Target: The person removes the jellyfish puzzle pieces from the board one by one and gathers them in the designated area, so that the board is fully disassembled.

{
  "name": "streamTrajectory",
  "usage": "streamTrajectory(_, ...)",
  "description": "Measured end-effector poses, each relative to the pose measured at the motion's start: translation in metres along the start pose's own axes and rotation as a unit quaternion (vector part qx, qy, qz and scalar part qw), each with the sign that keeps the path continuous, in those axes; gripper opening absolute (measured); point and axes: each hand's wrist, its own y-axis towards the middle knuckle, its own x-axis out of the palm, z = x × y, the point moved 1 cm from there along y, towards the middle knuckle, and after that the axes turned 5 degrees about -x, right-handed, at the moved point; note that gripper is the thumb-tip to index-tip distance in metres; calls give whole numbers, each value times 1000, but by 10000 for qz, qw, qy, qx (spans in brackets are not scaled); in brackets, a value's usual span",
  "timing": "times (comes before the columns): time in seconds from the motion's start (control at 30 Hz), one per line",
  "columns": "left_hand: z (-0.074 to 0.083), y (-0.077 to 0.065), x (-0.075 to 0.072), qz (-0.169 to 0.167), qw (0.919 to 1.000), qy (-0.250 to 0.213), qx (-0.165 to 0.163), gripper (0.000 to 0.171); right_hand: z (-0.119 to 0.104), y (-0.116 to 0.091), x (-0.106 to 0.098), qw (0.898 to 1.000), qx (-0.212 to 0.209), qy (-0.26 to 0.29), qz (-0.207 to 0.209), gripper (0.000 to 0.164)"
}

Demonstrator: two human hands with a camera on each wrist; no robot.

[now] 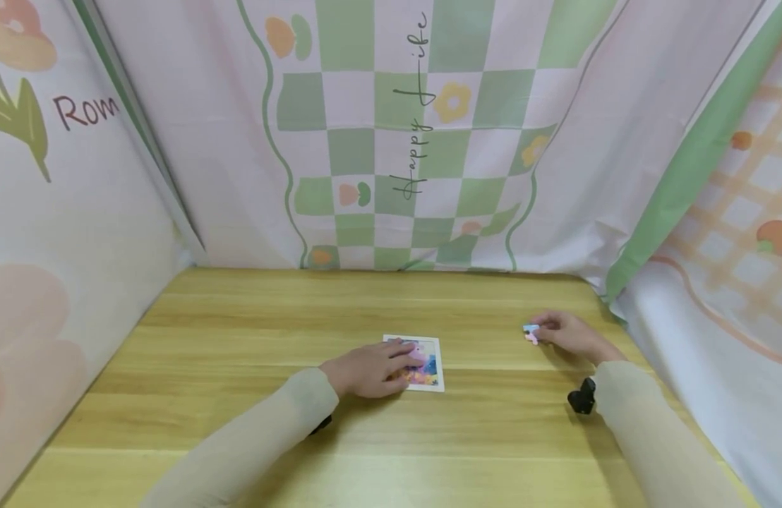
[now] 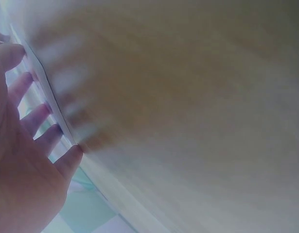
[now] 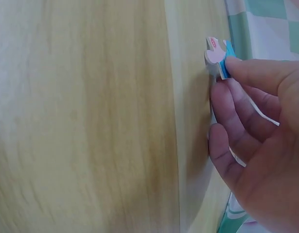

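Note:
A small jigsaw puzzle (image 1: 432,382) with a white border and a colourful picture lies near the middle of the table. My left hand (image 1: 370,368) rests on its left part with fingers spread, hiding some of the picture. In the left wrist view the fingertips of the left hand (image 2: 35,150) touch the puzzle's thin edge. Off to the right, my right hand (image 1: 570,334) pinches a puzzle piece (image 1: 531,334) between thumb and fingers. Seen from the right wrist, the puzzle piece (image 3: 216,54) is pink and blue with a red mark, held just by the table surface.
The wooden table (image 1: 238,317) reaches back to a checked green and white curtain (image 1: 397,141). Fabric walls (image 1: 61,212) stand on the left and right sides. A black wrist device (image 1: 582,397) sits under the right sleeve.

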Motion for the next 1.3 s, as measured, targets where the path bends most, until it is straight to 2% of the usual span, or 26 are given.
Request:
streamTrajectory(0.17,0,0,-1,-4,9999,-102,26,51,-3,-2,0,9971,166,-737,0,39)
streamTrajectory(0.3,1,-1,-3,31,9998,-172,73,50,-3,-2,1,9959,199,-878,29,36)
streamTrajectory(0.63,2,-3,-4,81,9997,-156,146,51,-7,-3,0,9977,158,-659,-26,41)
streamTrajectory(0.83,1,-2,-2,195,9996,-19,207,51,-21,0,4,9978,48,-666,11,41)
streamTrajectory(1.03,1,-1,-1,228,9995,21,227,51,-39,8,16,9992,-32,-391,-125,37)
streamTrajectory(1.3,-1,-4,1,317,9992,-6,239,52,-62,20,36,9927,-511,-1068,-241,33)
